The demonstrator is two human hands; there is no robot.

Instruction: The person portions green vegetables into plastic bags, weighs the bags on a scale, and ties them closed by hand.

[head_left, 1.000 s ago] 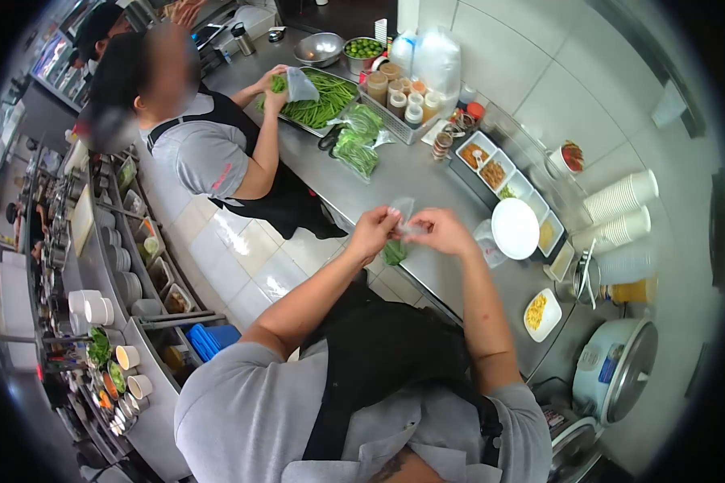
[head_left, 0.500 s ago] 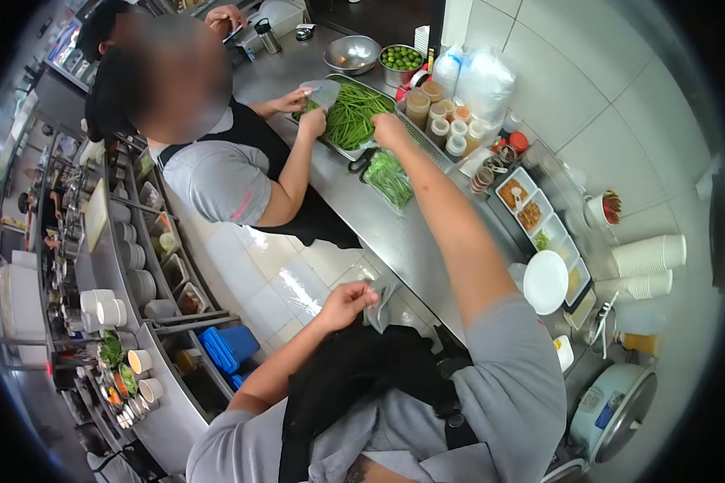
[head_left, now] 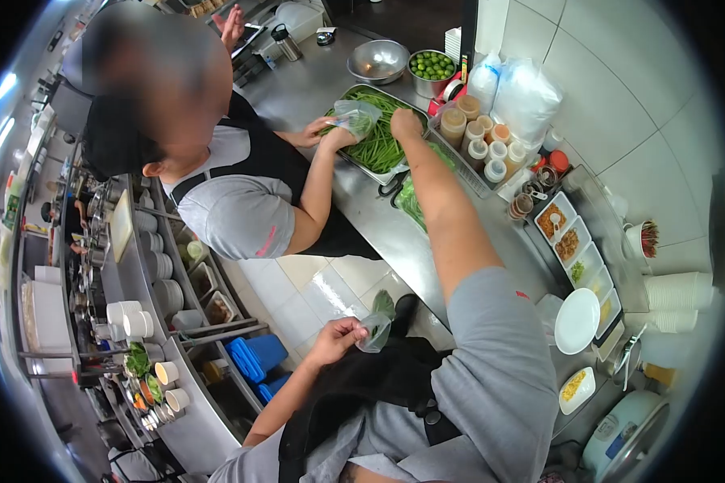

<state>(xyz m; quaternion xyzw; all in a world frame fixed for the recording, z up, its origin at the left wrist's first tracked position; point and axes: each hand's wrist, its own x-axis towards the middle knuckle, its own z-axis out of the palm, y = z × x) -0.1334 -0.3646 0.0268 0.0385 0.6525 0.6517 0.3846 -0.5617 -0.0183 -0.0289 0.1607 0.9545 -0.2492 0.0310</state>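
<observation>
Pinching a plastic bag [head_left: 374,334] with my left fingers [head_left: 358,330], I have my right fingers [head_left: 397,125] at the green beans [head_left: 379,153], their closure unclear

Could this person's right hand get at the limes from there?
Probably yes: the right hand is at the green beans, close to the limes, whose pot has no lid on; nothing seems to block the way.

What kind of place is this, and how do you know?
Probably a restaurant kitchen. There's a big heap of green beans, stacks of plates on the shelves and lots of stacked white cups.
</observation>
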